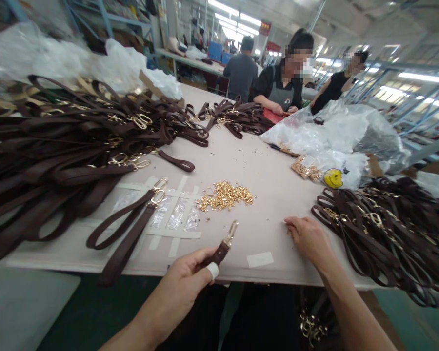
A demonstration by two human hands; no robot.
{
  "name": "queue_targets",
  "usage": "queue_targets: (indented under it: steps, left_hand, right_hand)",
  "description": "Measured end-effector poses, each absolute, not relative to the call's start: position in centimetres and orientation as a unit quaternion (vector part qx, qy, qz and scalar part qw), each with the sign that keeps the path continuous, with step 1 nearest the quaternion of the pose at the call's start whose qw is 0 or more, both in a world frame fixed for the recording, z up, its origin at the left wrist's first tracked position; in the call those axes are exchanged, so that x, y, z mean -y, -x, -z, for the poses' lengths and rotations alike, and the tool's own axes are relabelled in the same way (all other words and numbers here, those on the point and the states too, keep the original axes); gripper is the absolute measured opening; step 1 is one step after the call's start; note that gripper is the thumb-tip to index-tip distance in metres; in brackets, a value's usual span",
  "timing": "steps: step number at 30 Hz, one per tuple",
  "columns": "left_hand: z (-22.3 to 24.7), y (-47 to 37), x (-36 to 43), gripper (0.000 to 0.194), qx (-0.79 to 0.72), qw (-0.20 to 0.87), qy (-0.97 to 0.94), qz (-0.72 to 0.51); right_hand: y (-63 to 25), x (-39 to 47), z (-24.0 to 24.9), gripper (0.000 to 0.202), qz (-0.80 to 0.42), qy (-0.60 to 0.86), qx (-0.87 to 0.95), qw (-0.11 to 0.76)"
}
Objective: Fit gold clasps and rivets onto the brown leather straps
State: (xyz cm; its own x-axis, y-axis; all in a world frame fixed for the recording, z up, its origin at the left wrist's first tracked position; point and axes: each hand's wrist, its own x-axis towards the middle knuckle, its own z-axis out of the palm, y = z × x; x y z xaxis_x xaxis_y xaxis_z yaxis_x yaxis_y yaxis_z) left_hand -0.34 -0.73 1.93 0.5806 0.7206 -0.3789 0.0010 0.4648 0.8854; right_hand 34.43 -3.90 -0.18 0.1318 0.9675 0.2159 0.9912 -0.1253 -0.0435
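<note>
My left hand (190, 278), with white tape round the thumb, grips a dark brown leather wrist strap (219, 253) near its end. A gold snap hook (231, 234) points up from that end. My right hand (309, 241) is low over the table to the right, fingers bent and drawn together; whatever may be between them is hidden. Between and beyond the hands lies a heap of small gold metal pieces (229, 195). To the left, another brown strap (131, 234) with gold hooks lies across clear plastic taped to the table.
Large piles of brown straps cover the left (69, 141) and right (388, 229) sides. Beyond the right pile are clear plastic bags (325, 131) and a bag of gold pieces (306, 168). A co-worker (283, 83) is at the table's far end. A tape strip (260, 259) lies near the front edge.
</note>
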Motion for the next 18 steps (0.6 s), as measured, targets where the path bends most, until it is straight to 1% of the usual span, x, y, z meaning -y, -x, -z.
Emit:
queue_targets:
  steps: [2,4,6,7,9,11,13,15,18]
  left_hand:
    - [-2.2,-0.1,0.6,0.034,-0.380,0.773,-0.440,-0.252]
    - [-2.1,-0.4,0.6,0.032,-0.382,0.772,-0.431,-0.269]
    - [-1.6,-0.6,0.6,0.028,-0.378,0.769,-0.427,-0.287]
    - [-1.4,-0.6,0.6,0.026,-0.374,0.766,-0.429,-0.298]
    - [-1.1,-0.7,0.8,0.024,-0.368,0.758,-0.434,-0.318]
    - [-1.0,-0.8,0.9,0.024,-0.368,0.750,-0.440,-0.330]
    - [-1.0,-0.9,1.0,0.025,-0.369,0.735,-0.455,-0.341]
    - [-1.0,-0.9,1.1,0.024,-0.365,0.715,-0.479,-0.354]
    - [-0.8,-0.8,1.3,0.022,-0.360,0.687,-0.510,-0.371]
  right_hand:
    - [-35.2,3.7,0.2,0.021,0.056,0.748,0.655,0.088]
    - [-35.6,3.6,0.0,0.020,0.038,0.752,0.652,0.093]
    - [-34.9,3.6,-0.2,0.019,0.017,0.757,0.640,0.129]
    - [-33.9,3.8,-0.4,0.019,0.003,0.759,0.629,0.167]
    - [-30.7,4.5,-0.5,0.019,-0.042,0.747,0.601,0.281]
    - [-26.3,5.3,-0.3,0.018,-0.103,0.704,0.579,0.399]
    - [-22.0,5.9,0.1,0.013,-0.159,0.644,0.577,0.476]
    - [-18.6,6.2,0.5,0.008,-0.192,0.603,0.584,0.508]
    - [-16.0,6.1,0.7,0.010,-0.199,0.590,0.587,0.517]
